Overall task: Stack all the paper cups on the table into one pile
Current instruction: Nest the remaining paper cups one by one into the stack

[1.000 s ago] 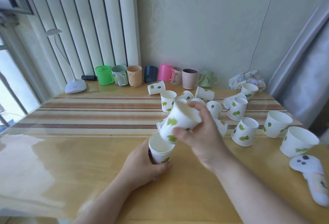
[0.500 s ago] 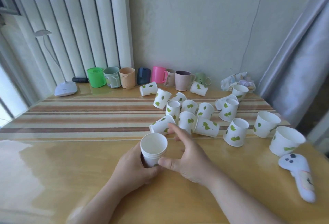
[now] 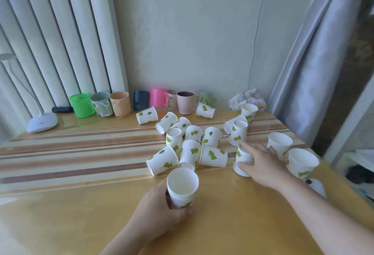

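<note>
left hand point(image 3: 159, 212) grips the cup stack point(image 3: 182, 188); right hand point(image 3: 263, 165) clasps a paper cup point(image 3: 241, 158), half hiding it.

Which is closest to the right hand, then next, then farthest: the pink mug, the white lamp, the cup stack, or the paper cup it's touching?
From the right hand:
1. Paper cup, between its thumb and fingers, on the right side.
2. Cup stack, gripped by the left hand, front middle.
3. Pink mug, at the back by the wall.
4. White lamp, far left.
</note>
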The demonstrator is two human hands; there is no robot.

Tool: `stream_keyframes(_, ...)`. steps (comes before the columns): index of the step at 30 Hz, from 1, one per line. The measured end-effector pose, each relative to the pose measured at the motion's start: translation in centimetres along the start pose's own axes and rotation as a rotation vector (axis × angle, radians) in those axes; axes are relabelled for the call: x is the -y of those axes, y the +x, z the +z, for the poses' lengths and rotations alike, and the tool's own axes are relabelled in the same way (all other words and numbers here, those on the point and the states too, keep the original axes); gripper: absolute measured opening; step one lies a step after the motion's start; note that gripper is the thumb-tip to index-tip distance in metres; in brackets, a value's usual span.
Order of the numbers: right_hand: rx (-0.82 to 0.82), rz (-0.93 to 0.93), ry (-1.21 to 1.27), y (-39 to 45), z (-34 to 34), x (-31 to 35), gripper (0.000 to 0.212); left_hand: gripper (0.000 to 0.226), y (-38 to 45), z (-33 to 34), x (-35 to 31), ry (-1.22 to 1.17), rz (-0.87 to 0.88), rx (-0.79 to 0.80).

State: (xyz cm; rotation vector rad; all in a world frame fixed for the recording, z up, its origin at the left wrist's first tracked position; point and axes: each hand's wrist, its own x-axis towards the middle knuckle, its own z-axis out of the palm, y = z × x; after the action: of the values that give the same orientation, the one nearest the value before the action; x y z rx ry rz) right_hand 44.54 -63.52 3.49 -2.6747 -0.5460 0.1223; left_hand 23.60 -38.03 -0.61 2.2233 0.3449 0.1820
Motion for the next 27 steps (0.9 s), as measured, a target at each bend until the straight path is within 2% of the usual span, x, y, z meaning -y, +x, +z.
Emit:
stream_keyframes(3,-0.022,-0.003,0.056,0.3,-0.9,0.1,0.05,0.045,0.8,0.9,-0.5,-0.01,0.009,0.012)
stream_keyframes(6,0.013,0.029,0.006,-0.5,-2.6,-0.4,0.04,0.045,1.7,1.7,-1.7,-0.03,0.01,0.042)
stream_keyframes(11,0.126,0.079,-0.254,-2.2,-4.4,-1.8,0.05,0.04,3.3,4.3,-3.6,-0.025,0.062,0.111)
stream_keyframes(13,0.137,0.075,-0.23,-2.6,-4.2,-2.6,0.056,0.04,3.6,5.5,-4.2,-0.03,0.086,0.11)
stream_keyframes(15,0.077,0.084,0.059,-3.1,-3.8,-2.7,0.072,0.045,3.8,6.4,-4.5,-0.003,0.112,0.065)
stream_keyframes(19,-0.004,0.005,1.131,-4.0,-2.6,-0.9,0.076,0.049,3.9,7.1,-4.4,0.036,0.145,0.017)
stream_keyframes(21,0.009,-0.054,1.428,-4.4,-1.9,0.5,0.078,0.049,4.0,7.2,-4.2,0.065,0.162,0.004)
stream_keyframes(23,0.007,-0.146,1.43,-4.9,-1.2,2.1,0.075,0.053,4.0,7.2,-4.1,0.082,0.174,-0.01)
stream_keyframes(27,0.007,-0.234,1.106,-6.0,0.9,3.5,0.081,0.076,4.1,7.1,-3.9,0.133,0.209,0.016)
